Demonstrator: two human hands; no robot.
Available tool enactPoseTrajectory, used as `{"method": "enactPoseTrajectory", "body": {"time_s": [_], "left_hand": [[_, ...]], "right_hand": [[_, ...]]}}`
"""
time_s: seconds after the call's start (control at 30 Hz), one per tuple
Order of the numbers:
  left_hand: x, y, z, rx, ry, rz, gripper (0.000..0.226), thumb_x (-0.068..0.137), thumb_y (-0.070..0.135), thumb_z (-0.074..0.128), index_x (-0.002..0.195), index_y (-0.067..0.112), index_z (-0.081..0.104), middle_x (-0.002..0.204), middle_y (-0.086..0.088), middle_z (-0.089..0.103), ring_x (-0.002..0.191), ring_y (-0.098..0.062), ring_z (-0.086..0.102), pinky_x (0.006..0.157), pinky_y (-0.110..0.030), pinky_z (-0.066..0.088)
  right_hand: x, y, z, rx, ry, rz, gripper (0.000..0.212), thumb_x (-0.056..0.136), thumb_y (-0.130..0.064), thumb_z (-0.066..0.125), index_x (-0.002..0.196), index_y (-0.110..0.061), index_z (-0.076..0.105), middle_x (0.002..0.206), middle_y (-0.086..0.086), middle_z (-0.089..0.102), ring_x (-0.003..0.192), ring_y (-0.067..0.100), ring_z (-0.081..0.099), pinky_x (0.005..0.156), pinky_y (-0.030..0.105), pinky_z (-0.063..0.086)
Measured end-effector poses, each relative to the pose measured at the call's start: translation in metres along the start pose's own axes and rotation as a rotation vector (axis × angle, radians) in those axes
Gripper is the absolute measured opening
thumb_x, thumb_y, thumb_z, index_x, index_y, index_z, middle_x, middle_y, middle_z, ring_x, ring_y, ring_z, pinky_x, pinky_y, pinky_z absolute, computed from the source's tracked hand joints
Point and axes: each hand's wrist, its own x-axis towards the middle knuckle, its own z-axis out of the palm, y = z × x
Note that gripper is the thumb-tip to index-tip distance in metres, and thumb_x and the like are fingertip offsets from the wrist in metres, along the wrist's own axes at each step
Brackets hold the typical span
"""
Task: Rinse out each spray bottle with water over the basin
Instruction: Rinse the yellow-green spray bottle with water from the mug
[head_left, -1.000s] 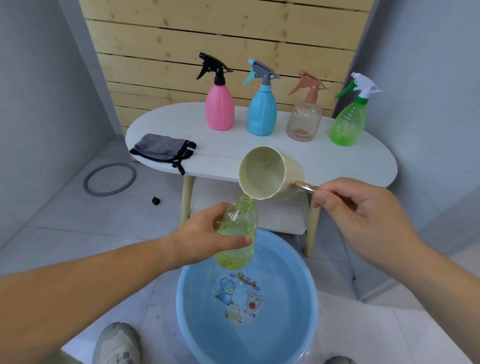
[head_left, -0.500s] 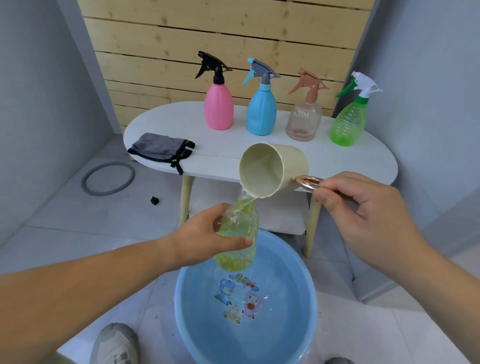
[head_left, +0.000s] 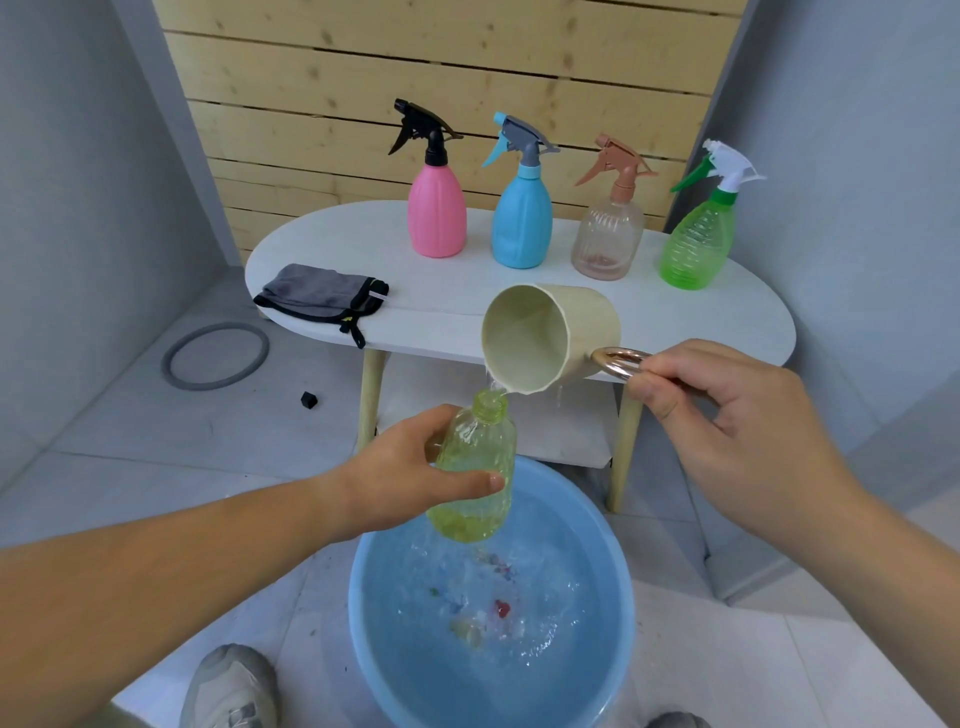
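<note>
My left hand (head_left: 410, 478) grips a clear yellow-green bottle (head_left: 480, 457) with no spray head, upright over the blue basin (head_left: 363, 634). Just above the bottle's neck, a cream cup (head_left: 576, 325) lies tipped on its side; my right hand (head_left: 727, 415) pinches its copper ring handle. Water runs from the cup's lip into and around the bottle mouth and splashes into the basin, which holds rippling water. On the white oval table (head_left: 467, 306) stand the pink (head_left: 435, 208), blue (head_left: 521, 218), clear brown (head_left: 608, 239) and green (head_left: 696, 244) spray bottles.
A folded grey cloth (head_left: 322, 293) lies on the table's left end. On the tiled floor at left are a grey ring (head_left: 215, 356) and a small black piece (head_left: 309, 399). A shoe (head_left: 228, 686) is beside the basin. Grey walls close in on both sides.
The cup has tipped further over the bottle and water now pours out. The basin's water has gone from calm to splashing and rippled.
</note>
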Motion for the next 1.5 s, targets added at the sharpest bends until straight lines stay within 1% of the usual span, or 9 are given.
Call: {"method": "enactPoseTrajectory", "body": {"time_s": [0.27,0.47,0.67,0.87,0.97,1.13,1.27,1.37,1.5], "left_hand": [[0.0016,-0.0014,-0.0002,0.011,0.0,0.005,0.046,0.078,0.037,0.089,0.117,0.032,0.065,0.108,0.009,0.076,0.105,-0.009,0.073,0.083,-0.032,0.062],[0.002,-0.0017,-0.0008,0.009,0.001,0.003,0.048,0.077,0.039,0.09,0.117,0.033,0.065,0.11,0.009,0.076,0.107,-0.01,0.072,0.09,-0.04,0.063],[0.0026,-0.003,-0.0009,0.011,0.004,0.001,0.047,0.076,0.041,0.09,0.116,0.036,0.066,0.11,0.009,0.076,0.107,-0.011,0.072,0.092,-0.042,0.062],[0.0023,-0.0046,-0.0017,0.011,-0.005,0.0,0.05,0.073,0.046,0.091,0.115,0.036,0.066,0.11,0.008,0.076,0.107,-0.012,0.073,0.088,-0.039,0.063],[0.0007,-0.0024,-0.0004,0.004,-0.002,0.004,0.046,0.077,0.038,0.09,0.116,0.034,0.065,0.107,0.009,0.076,0.104,-0.009,0.073,0.082,-0.031,0.061],[-0.0006,-0.0003,0.0006,0.003,-0.002,-0.003,0.046,0.078,0.036,0.089,0.117,0.033,0.065,0.107,0.01,0.077,0.103,-0.007,0.073,0.083,-0.03,0.06],[-0.0015,0.0012,0.0015,-0.006,-0.008,-0.005,0.048,0.079,0.034,0.089,0.12,0.032,0.064,0.108,0.01,0.077,0.103,-0.005,0.073,0.077,-0.024,0.058],[-0.0013,0.0014,0.0014,-0.001,-0.001,-0.005,0.049,0.079,0.034,0.089,0.12,0.032,0.064,0.109,0.011,0.077,0.104,-0.004,0.073,0.08,-0.026,0.059],[-0.0015,0.0005,0.0011,-0.001,-0.004,-0.011,0.049,0.078,0.035,0.089,0.121,0.032,0.064,0.109,0.01,0.077,0.104,-0.006,0.073,0.084,-0.03,0.061]], "right_hand": [[0.0003,0.0017,-0.0002,-0.008,0.011,-0.026,0.023,0.092,-0.039,0.05,0.088,-0.027,0.069,0.083,-0.009,0.063,0.078,0.018,0.059,0.072,0.031,0.044],[0.0008,0.0009,0.0001,-0.033,0.017,-0.049,0.025,0.093,-0.039,0.05,0.09,-0.025,0.07,0.082,-0.011,0.063,0.081,0.014,0.058,0.073,0.023,0.043],[0.0009,0.0013,-0.0001,-0.05,0.016,-0.066,0.028,0.094,-0.04,0.049,0.092,-0.022,0.07,0.084,-0.009,0.064,0.081,0.016,0.06,0.073,0.03,0.045],[0.0009,0.0018,0.0,-0.083,0.021,-0.09,0.026,0.095,-0.036,0.05,0.091,-0.02,0.07,0.084,-0.007,0.063,0.081,0.015,0.06,0.074,0.029,0.045],[0.0007,0.0021,-0.0001,-0.099,0.028,-0.102,0.023,0.095,-0.032,0.054,0.09,-0.018,0.07,0.083,-0.007,0.063,0.08,0.014,0.059,0.073,0.028,0.045],[0.0007,0.0021,-0.0002,-0.114,0.031,-0.119,0.023,0.095,-0.033,0.053,0.09,-0.017,0.07,0.083,-0.007,0.062,0.081,0.014,0.059,0.074,0.028,0.045],[0.0011,0.0016,0.0003,-0.107,0.036,-0.131,0.023,0.095,-0.032,0.053,0.089,-0.017,0.069,0.083,-0.007,0.062,0.081,0.016,0.059,0.074,0.031,0.045],[0.0013,0.0011,0.0004,-0.108,0.04,-0.138,0.025,0.095,-0.033,0.052,0.089,-0.016,0.069,0.083,-0.007,0.062,0.081,0.015,0.058,0.074,0.03,0.045],[0.0009,0.0005,0.0002,-0.116,0.036,-0.139,0.025,0.095,-0.033,0.052,0.09,-0.017,0.069,0.083,-0.008,0.062,0.082,0.017,0.059,0.074,0.034,0.046]]}}
